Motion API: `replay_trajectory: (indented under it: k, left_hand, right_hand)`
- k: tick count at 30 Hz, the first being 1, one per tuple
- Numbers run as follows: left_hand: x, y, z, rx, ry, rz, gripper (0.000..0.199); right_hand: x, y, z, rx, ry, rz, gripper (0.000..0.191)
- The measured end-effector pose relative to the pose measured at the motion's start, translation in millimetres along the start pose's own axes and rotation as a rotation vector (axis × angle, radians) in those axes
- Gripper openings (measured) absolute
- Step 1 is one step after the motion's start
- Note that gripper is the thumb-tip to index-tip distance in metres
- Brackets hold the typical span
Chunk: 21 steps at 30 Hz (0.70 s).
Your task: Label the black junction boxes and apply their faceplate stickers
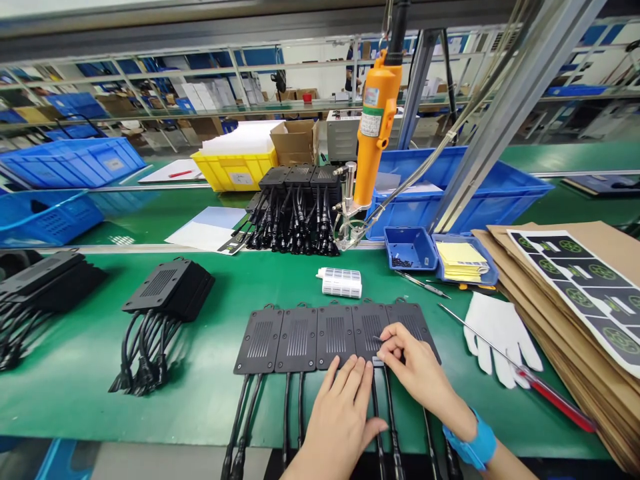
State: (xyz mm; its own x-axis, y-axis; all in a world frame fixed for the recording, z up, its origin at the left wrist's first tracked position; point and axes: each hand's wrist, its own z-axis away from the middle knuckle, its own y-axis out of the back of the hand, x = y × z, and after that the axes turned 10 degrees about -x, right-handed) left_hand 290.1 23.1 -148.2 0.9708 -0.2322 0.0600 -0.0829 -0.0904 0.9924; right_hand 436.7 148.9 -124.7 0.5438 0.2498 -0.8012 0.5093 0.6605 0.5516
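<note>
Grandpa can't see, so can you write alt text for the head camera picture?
A person's right hand is at a small white label on one of five black cabled devices in a row on a green table; the left hand lies palm down at the row's near edge.

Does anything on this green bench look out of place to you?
Slightly odd: one white glove lies at the right with a red-handled screwdriver across it, and no matching glove shows. Nothing looks spilled or damaged.

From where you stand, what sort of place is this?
Probably a factory workshop where electrical goods are assembled: identical black cabled boxes lie in a row on a green workbench, with an orange power tool hanging above it.
</note>
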Motion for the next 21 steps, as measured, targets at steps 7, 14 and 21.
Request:
replay_trajectory:
  k: [7,14,21]
  left_hand:
    - [5.6,9.4,-5.8,0.031,0.019,0.007,0.091]
    - [8.7,11.1,-6.7,0.034,0.032,0.013,0.088]
    - [11.5,10.9,-11.1,0.088,0.051,-0.008,0.088]
  right_hand:
    - [0.2,0.1,-1.0,0.004,0.008,-0.008,0.015]
    - [-0.7,0.5,-0.5,0.0,0.014,-0.015,0.014]
    - [-1.4,0.5,-1.5,-0.001,0.009,-0.002,0.012]
